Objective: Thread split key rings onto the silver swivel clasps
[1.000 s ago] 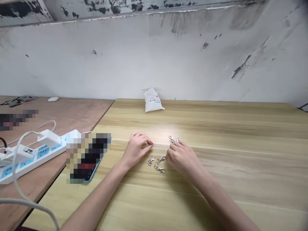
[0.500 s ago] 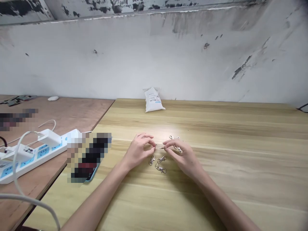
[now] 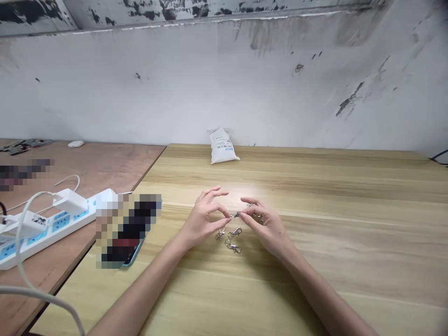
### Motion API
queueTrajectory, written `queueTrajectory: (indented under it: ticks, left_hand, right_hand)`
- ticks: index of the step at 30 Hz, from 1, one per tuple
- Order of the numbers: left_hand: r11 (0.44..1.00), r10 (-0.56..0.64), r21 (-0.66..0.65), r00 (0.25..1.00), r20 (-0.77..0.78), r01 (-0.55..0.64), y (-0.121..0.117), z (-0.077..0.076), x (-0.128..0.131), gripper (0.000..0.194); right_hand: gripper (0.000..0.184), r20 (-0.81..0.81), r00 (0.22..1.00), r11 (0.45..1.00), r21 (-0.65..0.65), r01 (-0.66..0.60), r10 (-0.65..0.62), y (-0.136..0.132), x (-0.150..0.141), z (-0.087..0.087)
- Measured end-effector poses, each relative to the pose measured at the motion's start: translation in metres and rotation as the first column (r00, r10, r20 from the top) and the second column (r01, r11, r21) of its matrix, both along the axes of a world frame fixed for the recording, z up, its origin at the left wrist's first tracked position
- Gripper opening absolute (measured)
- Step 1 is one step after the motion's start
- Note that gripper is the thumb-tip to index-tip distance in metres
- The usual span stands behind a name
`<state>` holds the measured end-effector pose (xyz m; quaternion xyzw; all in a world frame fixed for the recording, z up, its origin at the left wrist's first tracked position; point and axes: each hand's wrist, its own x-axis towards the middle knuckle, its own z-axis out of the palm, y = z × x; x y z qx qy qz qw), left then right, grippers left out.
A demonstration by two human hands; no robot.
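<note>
Two hands in now: my left hand (image 3: 202, 223) and right hand (image 3: 269, 227) have closed to a narrow pinch, seemingly on one small silver lobster clasp (image 3: 235, 215). Other silver lobster clasps (image 3: 233, 246) lie just below on the pale wood tabletop (image 3: 332, 261).

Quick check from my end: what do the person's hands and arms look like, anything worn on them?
The left forearm and right forearm are bare down to the view's edge, with no sleeves. The left hand and right hand are slim and ungloved, and no watch, cable or marking shows.
</note>
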<state>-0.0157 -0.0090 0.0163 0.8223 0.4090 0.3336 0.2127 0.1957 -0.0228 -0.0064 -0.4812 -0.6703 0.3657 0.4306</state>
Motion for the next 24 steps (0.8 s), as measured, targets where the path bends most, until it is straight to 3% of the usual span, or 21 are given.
queueTrajectory:
  ticks: [5,9,16,24]
  left_hand:
    - [0.999,-0.018,-0.03,0.999,0.039,0.019,-0.002,0.002,0.001,0.004]
    - [0.997,0.001,-0.073,0.996,0.094,0.006,-0.004,0.003,0.003,0.003]
    - [0.992,-0.003,-0.122,0.984,0.18,0.025,-0.007,0.004,0.009,0.002]
    - [0.976,0.017,-0.218,0.982,0.186,0.024,-0.005,0.003,0.006,0.005]
  right_hand:
    - [0.018,0.129,0.989,0.992,0.112,0.054,-0.069,-0.001,-0.003,-0.007]
    - [0.018,0.278,0.96,0.971,0.237,-0.037,-0.031,-0.009,-0.008,-0.005]
    - [0.018,0.283,0.959,0.942,0.322,-0.092,-0.003,-0.013,-0.017,-0.006]
    - [0.023,0.414,0.909,0.886,0.437,-0.155,-0.045,-0.011,-0.012,-0.006]
